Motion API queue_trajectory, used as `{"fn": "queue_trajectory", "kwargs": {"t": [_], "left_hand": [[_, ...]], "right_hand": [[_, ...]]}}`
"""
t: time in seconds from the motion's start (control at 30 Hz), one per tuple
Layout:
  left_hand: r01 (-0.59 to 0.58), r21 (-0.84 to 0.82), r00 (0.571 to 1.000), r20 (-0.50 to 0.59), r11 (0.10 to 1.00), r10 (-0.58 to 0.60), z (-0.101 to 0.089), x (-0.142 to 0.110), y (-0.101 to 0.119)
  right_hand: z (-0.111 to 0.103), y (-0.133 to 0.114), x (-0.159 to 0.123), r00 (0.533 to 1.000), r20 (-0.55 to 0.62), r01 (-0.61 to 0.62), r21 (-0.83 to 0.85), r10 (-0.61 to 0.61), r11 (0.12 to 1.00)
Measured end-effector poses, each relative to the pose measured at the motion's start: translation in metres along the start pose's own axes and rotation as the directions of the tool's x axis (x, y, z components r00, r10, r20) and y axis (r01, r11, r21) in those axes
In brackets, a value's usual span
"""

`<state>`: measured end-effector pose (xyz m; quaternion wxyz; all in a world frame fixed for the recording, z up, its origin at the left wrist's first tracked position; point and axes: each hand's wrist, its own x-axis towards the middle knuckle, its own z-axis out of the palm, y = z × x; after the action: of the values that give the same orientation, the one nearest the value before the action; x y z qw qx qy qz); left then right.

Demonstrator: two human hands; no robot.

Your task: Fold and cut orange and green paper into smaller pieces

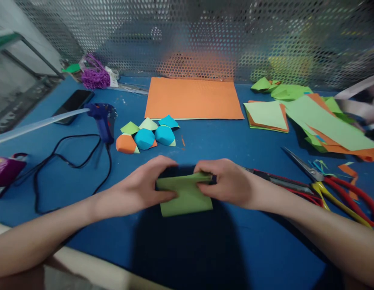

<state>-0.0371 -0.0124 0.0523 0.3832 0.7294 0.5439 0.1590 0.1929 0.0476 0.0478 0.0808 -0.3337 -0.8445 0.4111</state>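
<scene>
A folded green paper sheet lies on the blue tabletop in front of me. My left hand pinches its left top edge with curled fingers. My right hand pinches the right top edge the same way. The top of the sheet is bent over between both hands. Behind the sheet sits a cluster of folded paper shapes in blue, orange and green.
A blue glue gun with a black cord lies at the left, a phone beyond it. An orange sheet lies at the back. Scissors and stacks of green and orange paper fill the right. A perforated metal wall closes the rear.
</scene>
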Motion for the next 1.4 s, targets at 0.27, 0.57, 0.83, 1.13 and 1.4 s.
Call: {"fn": "queue_trajectory", "kwargs": {"t": [0.27, 0.57, 0.83, 1.13, 1.4], "left_hand": [[0.027, -0.645, 0.981, -0.129, 0.764, -0.143, 0.009, 0.012, -0.009], [0.089, -0.689, 0.965, -0.119, 0.719, -0.234, 0.029, 0.018, 0.003], [0.123, -0.718, 0.960, -0.090, 0.685, -0.267, 0.030, 0.020, 0.005], [0.286, -0.707, 0.958, 0.195, 0.647, -0.210, 0.014, 0.016, 0.011], [0.381, -0.827, 0.917, 0.281, 0.414, -0.282, 0.006, 0.018, 0.012]], "right_hand": [[0.006, -0.004, 0.008, 0.886, -0.457, 0.178, 0.502, 0.085, 0.846], [0.026, -0.001, 0.011, 0.898, -0.303, -0.008, 0.714, 0.319, 0.700], [0.023, 0.001, 0.012, 0.839, -0.415, 0.085, 0.739, 0.351, 0.669], [0.023, 0.007, 0.019, 0.789, -0.473, 0.146, 0.764, 0.393, 0.628], [0.026, 0.015, 0.020, 0.824, -0.424, 0.151, 0.804, 0.375, 0.575]]}}
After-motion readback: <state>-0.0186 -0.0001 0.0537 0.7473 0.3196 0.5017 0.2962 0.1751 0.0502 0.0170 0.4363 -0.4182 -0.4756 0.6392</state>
